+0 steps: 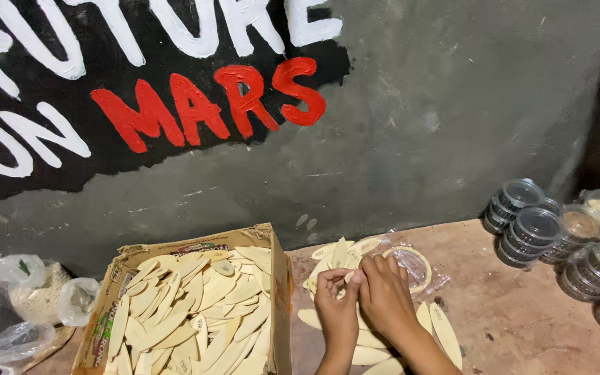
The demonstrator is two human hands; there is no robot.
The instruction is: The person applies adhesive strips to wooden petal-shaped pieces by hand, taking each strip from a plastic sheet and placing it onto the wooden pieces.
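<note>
Sorting pale wooden leaf-shaped pieces on a table (522, 319).
Cardboard box (280, 292) brimful of pieces (196, 312); loose ones (446, 333) beside it. Left hand (335, 305) and right hand (383, 295) pinch one small piece (349, 276) together, fingers closed. Step: handling a single piece; next needs a steady fingertip grip.

Dim indoor shot, light even and soft, seemingly from above and front. The pale wooden sticks in the cardboard box (189, 316) come out brightest, close to washed out but with edges readable. Grey wall (453, 104) is murky with a grainy look; a dark shadow fills the upper right corner. Glare spots sit on the clear plastic lids (536, 222) at right and on the plastic bags (15, 271) at left. Both hands, left hand (336, 300) and right hand (385, 295), are sharp, no motion blur. Slight wide-angle bending toward the edges.
</note>
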